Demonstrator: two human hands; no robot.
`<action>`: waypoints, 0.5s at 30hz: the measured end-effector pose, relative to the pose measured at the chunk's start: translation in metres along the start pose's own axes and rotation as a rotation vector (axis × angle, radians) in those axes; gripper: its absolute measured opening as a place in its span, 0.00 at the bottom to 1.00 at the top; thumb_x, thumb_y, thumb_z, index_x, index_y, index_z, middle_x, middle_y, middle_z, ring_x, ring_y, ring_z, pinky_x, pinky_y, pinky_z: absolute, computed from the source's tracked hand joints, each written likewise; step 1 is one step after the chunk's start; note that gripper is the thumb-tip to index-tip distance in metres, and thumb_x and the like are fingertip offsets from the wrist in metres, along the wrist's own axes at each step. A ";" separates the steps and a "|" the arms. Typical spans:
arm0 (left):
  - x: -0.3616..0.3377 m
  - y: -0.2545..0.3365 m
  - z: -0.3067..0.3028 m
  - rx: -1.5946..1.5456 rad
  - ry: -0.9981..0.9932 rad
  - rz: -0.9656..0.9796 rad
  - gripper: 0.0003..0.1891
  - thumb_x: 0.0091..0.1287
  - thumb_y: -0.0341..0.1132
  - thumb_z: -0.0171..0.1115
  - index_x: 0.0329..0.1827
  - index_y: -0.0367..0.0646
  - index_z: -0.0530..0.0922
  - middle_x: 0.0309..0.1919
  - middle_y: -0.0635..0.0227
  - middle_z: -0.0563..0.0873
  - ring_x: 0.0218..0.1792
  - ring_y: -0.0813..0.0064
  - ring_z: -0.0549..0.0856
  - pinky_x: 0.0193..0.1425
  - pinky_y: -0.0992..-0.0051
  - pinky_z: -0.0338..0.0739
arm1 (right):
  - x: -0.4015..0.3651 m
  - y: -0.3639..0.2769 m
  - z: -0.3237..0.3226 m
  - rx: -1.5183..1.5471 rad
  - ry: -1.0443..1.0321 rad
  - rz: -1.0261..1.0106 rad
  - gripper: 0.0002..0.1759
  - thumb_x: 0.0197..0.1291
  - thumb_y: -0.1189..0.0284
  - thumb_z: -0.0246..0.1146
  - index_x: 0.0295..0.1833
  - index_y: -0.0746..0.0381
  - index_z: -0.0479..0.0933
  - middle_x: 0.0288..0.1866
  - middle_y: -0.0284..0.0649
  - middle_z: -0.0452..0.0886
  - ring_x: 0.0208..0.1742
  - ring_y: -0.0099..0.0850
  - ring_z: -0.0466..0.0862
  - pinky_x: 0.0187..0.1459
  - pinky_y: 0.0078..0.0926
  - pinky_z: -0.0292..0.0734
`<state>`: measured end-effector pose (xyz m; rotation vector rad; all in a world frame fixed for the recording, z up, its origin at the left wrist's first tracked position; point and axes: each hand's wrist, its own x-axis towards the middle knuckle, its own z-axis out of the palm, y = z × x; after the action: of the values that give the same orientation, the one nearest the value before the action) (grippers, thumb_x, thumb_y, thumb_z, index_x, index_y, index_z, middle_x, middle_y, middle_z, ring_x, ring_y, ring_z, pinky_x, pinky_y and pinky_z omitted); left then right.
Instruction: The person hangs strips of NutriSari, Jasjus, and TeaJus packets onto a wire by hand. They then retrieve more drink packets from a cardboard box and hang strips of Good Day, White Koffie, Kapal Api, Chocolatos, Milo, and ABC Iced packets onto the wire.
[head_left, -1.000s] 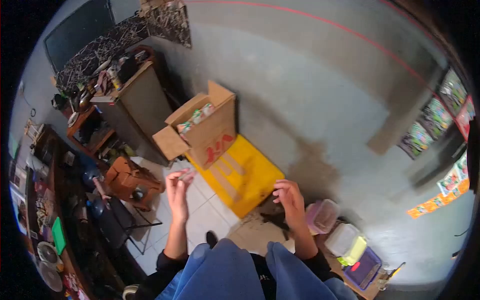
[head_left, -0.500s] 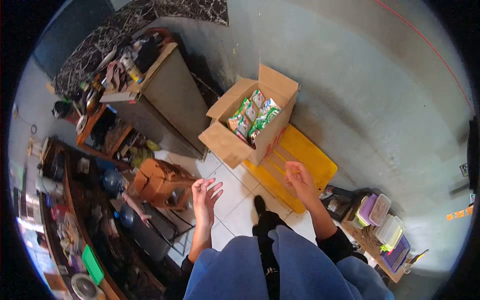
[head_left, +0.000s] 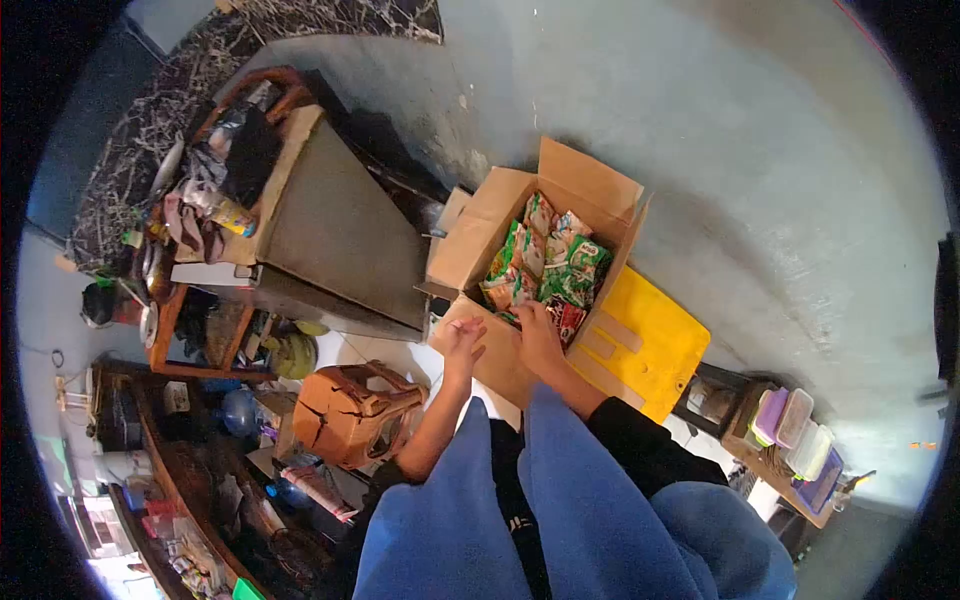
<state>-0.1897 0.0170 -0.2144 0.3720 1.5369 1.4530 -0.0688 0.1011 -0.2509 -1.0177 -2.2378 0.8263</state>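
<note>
Packets point(head_left: 582, 262) sit inside the carton point(head_left: 486, 235); I judge its walls keep them grouped and its folded-out flaps give access. Printed faces show through the carton's top; the rows' long axis runs near end to far. Left hand point(head_left: 462, 345): at the carton's near flap, grip loosely spread. Right hand point(head_left: 540, 345): at its near rim, grip state I cannot tell.

We see a grey, scuffed wall point(head_left: 720, 130) filling the right side, pale tiles point(head_left: 350, 348) on the floor, and a tall grey cabinet point(head_left: 345, 225) near a cracked orange-brown stool point(head_left: 345, 415). Dark shelving point(head_left: 195, 450) lines the left, where bright light enters at the lower edge.
</note>
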 end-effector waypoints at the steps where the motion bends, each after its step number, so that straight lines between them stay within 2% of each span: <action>1: 0.010 -0.004 -0.001 -0.011 -0.005 -0.025 0.13 0.64 0.43 0.47 0.47 0.50 0.63 0.52 0.68 0.70 0.53 0.70 0.71 0.52 0.65 0.64 | 0.002 0.009 0.009 -0.012 0.007 0.033 0.23 0.42 0.80 0.58 0.48 0.63 0.66 0.47 0.50 0.66 0.49 0.47 0.68 0.50 0.37 0.64; 3: 0.030 -0.009 -0.004 0.026 -0.024 -0.090 0.12 0.64 0.43 0.48 0.46 0.50 0.64 0.50 0.69 0.72 0.51 0.71 0.73 0.50 0.66 0.65 | 0.001 0.030 0.026 -0.034 0.013 0.089 0.24 0.40 0.81 0.59 0.48 0.63 0.66 0.46 0.50 0.66 0.48 0.47 0.68 0.50 0.36 0.65; 5: 0.047 -0.012 0.003 0.015 -0.051 -0.101 0.11 0.63 0.42 0.49 0.45 0.51 0.65 0.48 0.70 0.73 0.48 0.72 0.75 0.48 0.69 0.66 | 0.002 0.038 0.023 -0.049 0.172 0.182 0.24 0.39 0.82 0.60 0.47 0.63 0.67 0.46 0.50 0.66 0.50 0.49 0.66 0.52 0.38 0.63; 7: 0.073 -0.029 0.001 0.157 -0.233 -0.035 0.10 0.63 0.39 0.49 0.45 0.50 0.66 0.48 0.70 0.74 0.45 0.72 0.77 0.47 0.72 0.67 | -0.006 0.053 0.012 0.010 0.171 0.311 0.23 0.38 0.82 0.59 0.46 0.63 0.67 0.45 0.50 0.67 0.52 0.50 0.64 0.54 0.38 0.61; 8: 0.090 -0.042 0.006 0.164 -0.291 0.035 0.09 0.62 0.36 0.50 0.44 0.47 0.67 0.45 0.69 0.75 0.42 0.73 0.78 0.46 0.73 0.68 | -0.010 0.062 0.004 -0.068 0.231 0.334 0.20 0.41 0.81 0.58 0.45 0.62 0.68 0.43 0.51 0.67 0.50 0.50 0.66 0.51 0.38 0.63; 9: 0.102 -0.054 0.008 0.166 -0.320 0.015 0.09 0.62 0.36 0.50 0.44 0.47 0.67 0.45 0.69 0.75 0.42 0.73 0.78 0.46 0.73 0.68 | -0.011 0.069 -0.001 -0.153 0.293 0.352 0.18 0.43 0.80 0.56 0.44 0.62 0.69 0.42 0.51 0.68 0.48 0.50 0.68 0.49 0.39 0.66; 10: 0.111 -0.057 0.018 0.354 -0.348 0.198 0.07 0.61 0.31 0.50 0.41 0.44 0.69 0.40 0.66 0.76 0.39 0.72 0.78 0.42 0.72 0.70 | -0.009 0.074 -0.006 -0.176 0.303 0.375 0.18 0.43 0.80 0.56 0.44 0.62 0.69 0.42 0.51 0.68 0.48 0.50 0.68 0.49 0.39 0.66; 11: 0.116 -0.051 0.030 0.535 -0.373 0.388 0.05 0.60 0.26 0.50 0.38 0.40 0.71 0.35 0.64 0.76 0.36 0.72 0.78 0.38 0.71 0.71 | -0.008 0.077 -0.010 -0.229 0.283 0.510 0.16 0.46 0.78 0.54 0.45 0.63 0.68 0.40 0.53 0.69 0.45 0.49 0.71 0.44 0.40 0.68; 12: 0.120 -0.044 0.042 0.458 -0.518 0.200 0.09 0.58 0.24 0.49 0.42 0.39 0.69 0.36 0.59 0.75 0.39 0.63 0.78 0.42 0.68 0.71 | -0.007 0.079 -0.012 -0.277 0.264 0.649 0.16 0.49 0.76 0.52 0.46 0.64 0.68 0.39 0.55 0.70 0.42 0.49 0.73 0.40 0.41 0.71; 13: 0.132 -0.046 0.049 0.452 -0.552 0.190 0.09 0.58 0.24 0.49 0.42 0.39 0.69 0.36 0.59 0.75 0.39 0.63 0.78 0.42 0.68 0.71 | 0.000 0.078 -0.013 -0.295 0.277 0.675 0.16 0.49 0.76 0.52 0.46 0.64 0.68 0.39 0.55 0.70 0.42 0.49 0.73 0.40 0.41 0.71; 15: 0.164 -0.065 0.065 0.799 -0.782 0.513 0.13 0.57 0.22 0.48 0.45 0.39 0.68 0.41 0.55 0.74 0.44 0.56 0.74 0.48 0.65 0.69 | 0.027 0.072 -0.010 -0.330 0.039 0.990 0.13 0.50 0.71 0.53 0.43 0.61 0.70 0.43 0.53 0.71 0.39 0.50 0.75 0.35 0.42 0.72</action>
<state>-0.1959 0.1647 -0.3301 1.6863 1.3162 0.7741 -0.0438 0.1633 -0.2897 -2.3468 -1.7862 0.7811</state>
